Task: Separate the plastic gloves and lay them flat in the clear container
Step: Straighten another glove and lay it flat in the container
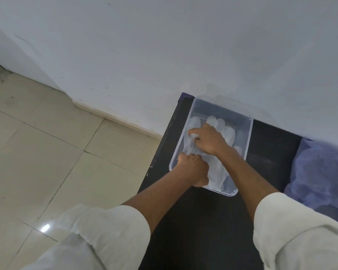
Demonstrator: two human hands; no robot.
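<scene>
A clear rectangular container (248,137) sits on a black table by the wall. Thin translucent plastic gloves (218,170) lie inside it, fingers pointing to the far end. My left hand (193,169) rests at the container's near left corner, fingers curled onto the glove's cuff edge. My right hand (209,140) is over the middle of the gloves, index finger stretched to the left and the other fingers pinching a bunched bit of glove film. Both hands cover part of the gloves.
The black table (203,221) ends at its left edge above a beige tiled floor (47,152). A crumpled blue-purple cloth (320,172) lies on the table's right side. A pale wall (164,45) stands right behind the container.
</scene>
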